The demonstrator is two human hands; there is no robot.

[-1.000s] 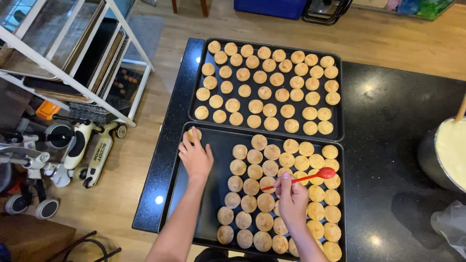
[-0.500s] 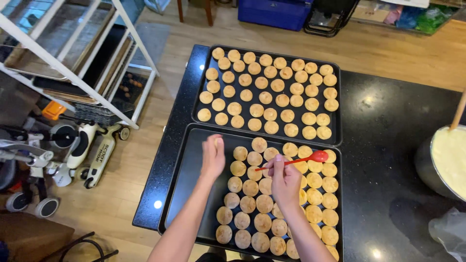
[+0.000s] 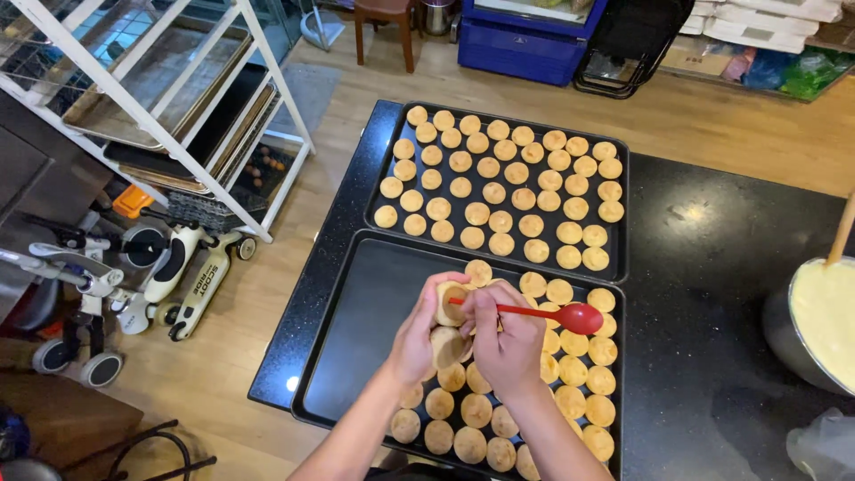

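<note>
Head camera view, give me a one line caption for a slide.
Left hand holds a small round pastry over a dark baking tray while the right hand holds a red spoon.

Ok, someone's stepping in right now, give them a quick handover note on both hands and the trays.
Left hand holds a round pastry shell above the near tray, a second shell just beneath it.
Right hand grips a red spoon, handle tip at the held shell.
Far tray is packed with shells in rows; near tray is bare on its left part.
Bowl of pale cream stands at right.
Filled shells: cannot tell.
</note>
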